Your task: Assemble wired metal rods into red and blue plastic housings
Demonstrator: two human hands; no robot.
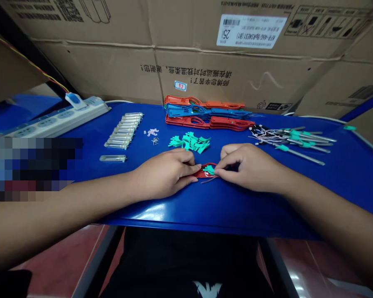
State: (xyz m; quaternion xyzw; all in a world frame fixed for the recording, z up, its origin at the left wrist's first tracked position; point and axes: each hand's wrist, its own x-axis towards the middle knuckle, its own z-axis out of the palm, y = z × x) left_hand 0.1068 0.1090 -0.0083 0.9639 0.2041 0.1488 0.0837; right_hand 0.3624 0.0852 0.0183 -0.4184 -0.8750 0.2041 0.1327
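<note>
Close to the table's front edge lies a red plastic casing half (pixel 202 173), open side up, with thin wires along it. My left hand (pixel 170 171) pinches its left end between thumb and fingers. At the casing's right side my right hand (pixel 245 167) closes thumb and forefinger on a small green plastic piece (pixel 209 169), which sits over the casing. Just behind is a pile of loose green pieces (pixel 191 142). Beyond that lie stacked red casings (pixel 186 121), blue casings (pixel 186 110) and orange casings (pixel 225 105). My right fingers hide part of the casing's right end.
Clear tubes (pixel 122 131) lie in a row at left, with one separate tube (pixel 112 158) nearer. Tiny white parts (pixel 152 132) and small screws (pixel 155 141) sit beside them. Metal rods with wires (pixel 301 142) lie at right. A power strip (pixel 62 118) and cardboard box (pixel 199 49) stand behind.
</note>
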